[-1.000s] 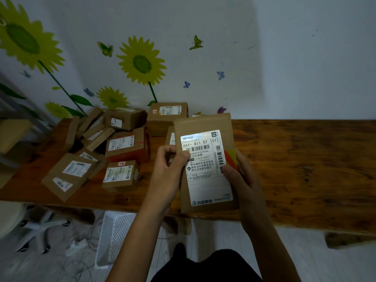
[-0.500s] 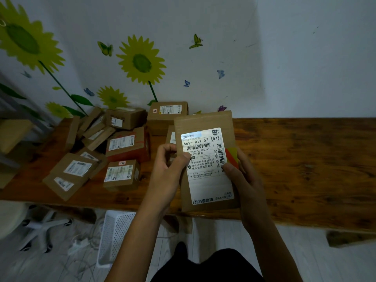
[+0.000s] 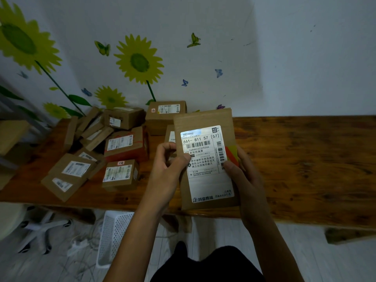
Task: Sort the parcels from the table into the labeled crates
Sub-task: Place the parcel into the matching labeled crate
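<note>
Currently reading the label: holding one flat cardboard parcel [image 3: 205,159] upright above the near edge of the wooden table [image 3: 305,159], label facing the camera. Left hand [image 3: 166,171] pinching the parcel's left edge, thumb lying on the label [image 3: 205,161]; right hand [image 3: 244,180] clamping the right edge, thumb on the barcode strip. Reading "661- B11 57 [57]" on the top line, probably the sorting code. Likely next: matching that code to a crate, then carrying the parcel over, with one hand probably being enough for something this flat. Not showing any labelled crate; only a white perforated basket [image 3: 114,235] under the table, bearing no readable mark. Remaining parcels [image 3: 122,147] lying heaped at the table's left end, their labels too small to read. Right-hand fingers hiding behind the parcel.
</note>
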